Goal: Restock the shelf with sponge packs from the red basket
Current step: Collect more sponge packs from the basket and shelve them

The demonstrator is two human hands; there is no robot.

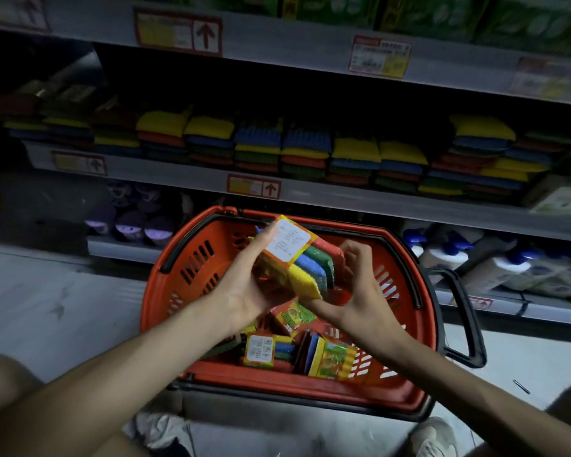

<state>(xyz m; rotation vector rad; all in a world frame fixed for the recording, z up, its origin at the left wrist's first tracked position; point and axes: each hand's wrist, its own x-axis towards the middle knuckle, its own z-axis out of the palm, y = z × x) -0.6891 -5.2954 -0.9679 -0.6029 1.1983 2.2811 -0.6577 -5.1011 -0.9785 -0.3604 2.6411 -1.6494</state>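
Sponge pack (305, 268), ribbed: left hand (244, 278) and right hand (353, 291) fingers curled round it; white label (287, 240) beside left fingertips, print illegible.

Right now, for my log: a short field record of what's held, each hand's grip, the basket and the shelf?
held: sponge pack, above the red basket
left hand: grips the pack's labelled end
right hand: grips its sponge end, fingers curled
in basket: at least three more packs
shelf: sponge stacks along the row
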